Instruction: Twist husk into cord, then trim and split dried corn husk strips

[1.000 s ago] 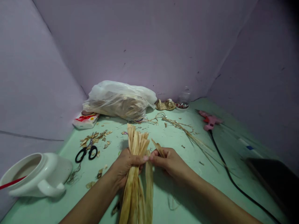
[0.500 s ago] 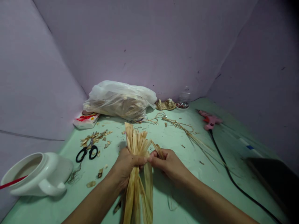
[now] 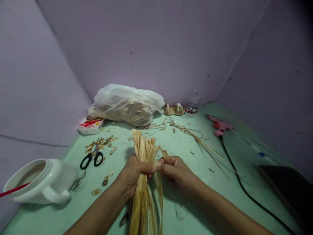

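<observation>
A bundle of dried leaf strips (image 3: pixel 140 209), tan and flat, stands fanned at its top end in front of me. My left hand (image 3: pixel 138 169) is closed around the bundle, with the thumb across its front. Just to the right, my right hand (image 3: pixel 174 168) pinches one dried leaf strip (image 3: pixel 165 155), whose tip sticks up past the fingers. The fingertips of both hands nearly meet at the bundle's right side. Long ends of the strips hang down toward the bottom edge of the view; their lower ends are out of sight.
Black-handled scissors (image 3: pixel 91 160) lie among leaf scraps (image 3: pixel 101 143) on the left, near a tipped white ceramic pot (image 3: pixel 56 179). A plastic bag (image 3: pixel 127 104) sits at the back. Thin stalks (image 3: pixel 202 143) and a pink glue gun (image 3: pixel 221 125) with a black cord lie right.
The strip on the bundle's right side has narrowed and turned below the hands. My right hand's pinch has shifted slightly. The left hand keeps its hold.
</observation>
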Demonstrator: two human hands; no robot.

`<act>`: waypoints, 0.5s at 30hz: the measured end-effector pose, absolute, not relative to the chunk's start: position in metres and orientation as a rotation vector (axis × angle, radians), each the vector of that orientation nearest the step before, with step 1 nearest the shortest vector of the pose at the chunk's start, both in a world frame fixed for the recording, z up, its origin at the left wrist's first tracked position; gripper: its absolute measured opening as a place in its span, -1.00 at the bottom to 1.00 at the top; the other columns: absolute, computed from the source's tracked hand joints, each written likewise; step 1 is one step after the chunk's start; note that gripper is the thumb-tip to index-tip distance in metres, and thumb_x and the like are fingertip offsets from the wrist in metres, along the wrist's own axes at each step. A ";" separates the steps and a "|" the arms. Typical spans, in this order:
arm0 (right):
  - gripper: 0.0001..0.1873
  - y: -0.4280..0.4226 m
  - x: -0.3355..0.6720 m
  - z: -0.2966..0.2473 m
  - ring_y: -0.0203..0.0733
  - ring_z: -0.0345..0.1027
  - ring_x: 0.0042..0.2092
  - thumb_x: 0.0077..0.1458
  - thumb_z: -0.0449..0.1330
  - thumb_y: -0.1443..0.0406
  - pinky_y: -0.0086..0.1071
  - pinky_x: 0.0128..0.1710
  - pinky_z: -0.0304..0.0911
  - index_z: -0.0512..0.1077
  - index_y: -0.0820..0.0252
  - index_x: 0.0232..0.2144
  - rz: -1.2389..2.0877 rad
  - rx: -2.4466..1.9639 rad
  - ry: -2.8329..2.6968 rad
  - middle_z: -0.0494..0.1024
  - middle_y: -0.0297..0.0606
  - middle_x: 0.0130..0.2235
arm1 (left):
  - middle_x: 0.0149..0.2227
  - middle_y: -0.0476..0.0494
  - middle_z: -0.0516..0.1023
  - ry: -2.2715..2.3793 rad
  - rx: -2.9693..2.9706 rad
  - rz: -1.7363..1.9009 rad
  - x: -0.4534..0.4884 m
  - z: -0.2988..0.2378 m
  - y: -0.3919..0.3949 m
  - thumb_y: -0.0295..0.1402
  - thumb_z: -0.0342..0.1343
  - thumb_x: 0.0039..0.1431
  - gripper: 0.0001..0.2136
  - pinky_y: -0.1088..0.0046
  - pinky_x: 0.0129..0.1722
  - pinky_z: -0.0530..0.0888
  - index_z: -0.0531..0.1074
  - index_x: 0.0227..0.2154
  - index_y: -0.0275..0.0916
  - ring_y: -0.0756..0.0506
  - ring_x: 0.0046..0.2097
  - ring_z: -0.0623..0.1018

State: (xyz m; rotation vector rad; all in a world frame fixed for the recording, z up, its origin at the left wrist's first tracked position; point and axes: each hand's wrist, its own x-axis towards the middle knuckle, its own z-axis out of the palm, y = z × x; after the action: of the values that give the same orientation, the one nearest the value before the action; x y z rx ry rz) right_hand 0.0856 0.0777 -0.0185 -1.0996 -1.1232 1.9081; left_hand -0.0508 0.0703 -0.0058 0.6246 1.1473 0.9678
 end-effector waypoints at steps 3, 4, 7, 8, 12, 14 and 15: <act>-0.79 0.083 0.092 -0.018 -0.53 -0.26 -0.69 -0.25 0.17 0.30 -0.53 -0.72 -0.38 0.16 0.21 -0.65 1.965 -1.088 -0.989 -0.02 -0.55 -0.71 | -0.77 0.03 0.29 1.213 0.629 0.995 -0.055 -0.004 0.072 -0.54 0.20 -0.47 -0.84 0.63 -0.75 0.15 0.38 -0.67 -0.38 0.12 -0.73 0.23; -0.78 0.086 0.095 -0.017 -0.53 -0.30 -0.69 -0.25 0.18 0.30 -0.54 -0.72 -0.40 0.15 0.21 -0.65 1.982 -1.064 -0.943 -0.05 -0.56 -0.71 | -0.78 0.04 0.28 1.234 0.627 1.004 -0.057 -0.003 0.073 -0.54 0.21 -0.48 -0.84 0.63 -0.75 0.15 0.36 -0.69 -0.37 0.12 -0.73 0.23; -0.80 0.100 0.110 -0.008 -0.55 -0.31 -0.68 -0.27 0.19 0.34 -0.58 -0.74 -0.41 0.18 0.24 -0.66 1.963 -0.946 -0.820 0.04 -0.53 -0.69 | -0.79 0.05 0.27 1.264 0.626 1.031 -0.063 -0.002 0.077 -0.55 0.21 -0.48 -0.84 0.63 -0.75 0.15 0.34 -0.71 -0.36 0.12 -0.73 0.23; -0.81 0.105 0.117 -0.003 -0.56 -0.27 -0.68 -0.27 0.19 0.34 -0.60 -0.75 -0.39 0.20 0.25 -0.66 1.932 -0.908 -0.780 0.11 -0.49 -0.67 | -0.79 0.05 0.27 1.271 0.625 1.043 -0.065 -0.001 0.078 -0.55 0.21 -0.48 -0.84 0.64 -0.75 0.15 0.33 -0.71 -0.36 0.12 -0.73 0.23; -0.95 0.124 0.148 0.025 -0.47 0.08 -0.62 -0.23 0.11 0.34 -0.57 -0.70 -0.01 0.29 0.24 -0.62 1.707 -0.837 -0.623 0.35 -0.32 -0.56 | -0.77 0.06 0.28 1.286 0.611 1.079 -0.072 -0.002 0.082 -0.56 0.22 -0.46 -0.83 0.64 -0.74 0.18 0.33 -0.69 -0.36 0.13 -0.72 0.25; -0.88 0.127 0.168 0.042 -0.35 0.26 -0.50 -0.14 0.03 0.32 -0.46 -0.55 0.19 0.32 0.21 -0.61 1.567 -0.813 -0.582 0.39 -0.27 -0.53 | -0.77 0.05 0.28 1.293 0.610 1.080 -0.074 -0.002 0.083 -0.56 0.22 -0.46 -0.83 0.64 -0.74 0.18 0.34 -0.69 -0.37 0.12 -0.72 0.25; -0.82 0.126 0.179 0.050 -0.37 0.26 -0.50 -0.08 -0.01 0.31 -0.45 -0.53 0.19 0.33 0.19 -0.61 1.523 -0.803 -0.582 0.39 -0.28 -0.54 | -0.77 0.05 0.28 1.295 0.613 1.078 -0.075 -0.003 0.084 -0.56 0.22 -0.47 -0.83 0.64 -0.75 0.18 0.33 -0.69 -0.37 0.12 -0.72 0.25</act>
State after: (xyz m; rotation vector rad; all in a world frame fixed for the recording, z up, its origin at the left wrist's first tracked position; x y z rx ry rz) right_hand 0.1785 0.1265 0.0498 -0.8026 -0.5819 1.5226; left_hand -0.0747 0.0838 -0.0027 0.6128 1.2945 1.0782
